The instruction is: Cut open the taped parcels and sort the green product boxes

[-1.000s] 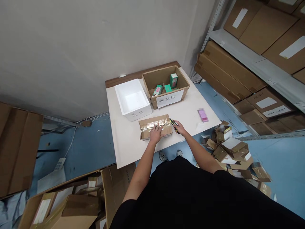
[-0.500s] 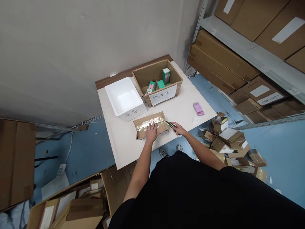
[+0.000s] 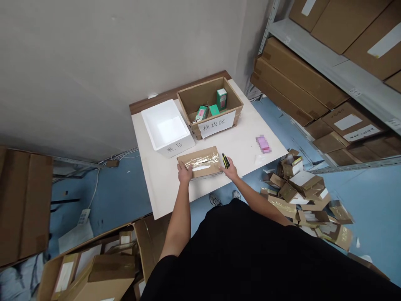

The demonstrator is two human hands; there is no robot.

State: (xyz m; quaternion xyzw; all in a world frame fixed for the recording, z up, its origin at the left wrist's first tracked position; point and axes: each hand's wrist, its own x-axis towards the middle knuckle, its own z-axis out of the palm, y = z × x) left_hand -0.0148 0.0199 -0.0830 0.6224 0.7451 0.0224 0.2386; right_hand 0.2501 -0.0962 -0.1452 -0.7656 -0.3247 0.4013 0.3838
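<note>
A taped cardboard box lies near the front edge of the table, clear shiny tape and a white strip along its top. My left hand grips the box at its left end, thumb on the top. At the right end is my right hand, closed around a black and yellow utility knife. The knife points away from me, beside the box, and the fingers of that hand are against the box's right corner. Whether the blade is out, I cannot tell.
Behind the box stand a white foam bin and an open carton with several green boxes. A blurred pink item lies on the table at right. Discarded cartons cover the floor beside shelving.
My left hand has moved from the box's top to its left end. The knife has swung to point away from me, and my right hand now touches the box. The box's top looks flatter.
</note>
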